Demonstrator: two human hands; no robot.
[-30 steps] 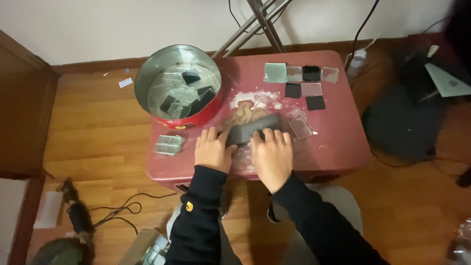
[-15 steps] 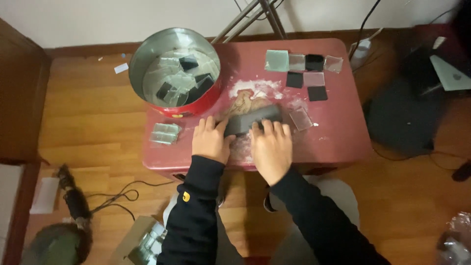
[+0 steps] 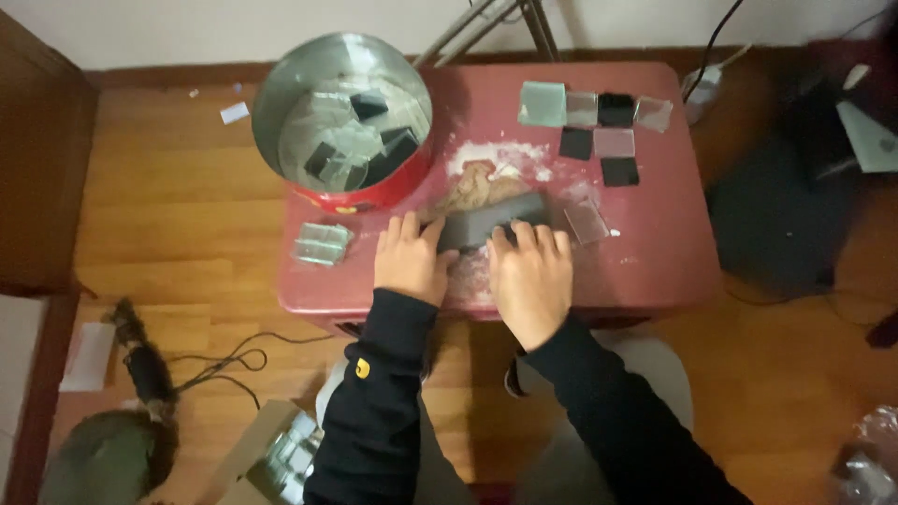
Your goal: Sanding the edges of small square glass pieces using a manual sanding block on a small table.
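Left hand: lies flat on the red table, fingers spread and pointing to 12 o'clock, fingertips pressing the left end of the dark block; no closed grasp around it.
Right hand: also flat and open-fingered, fingertips resting on the block's near edge toward its right end.
Dark block: a long, grey-black rectangular slab with a dull face, lying slightly tilted across the middle of the table, at 12 o'clock from both hands. It sits over a patch of white powder.
Doing this well: even pressure from both hands should keep the slab flat; judging by the loose powder, short, steady strokes would stop it skidding.
Square tiles: clear, grey and black pieces laid in rows at 1 o'clock from the block.
Metal tub: round, red outside, holding more squares, at 10 o'clock.
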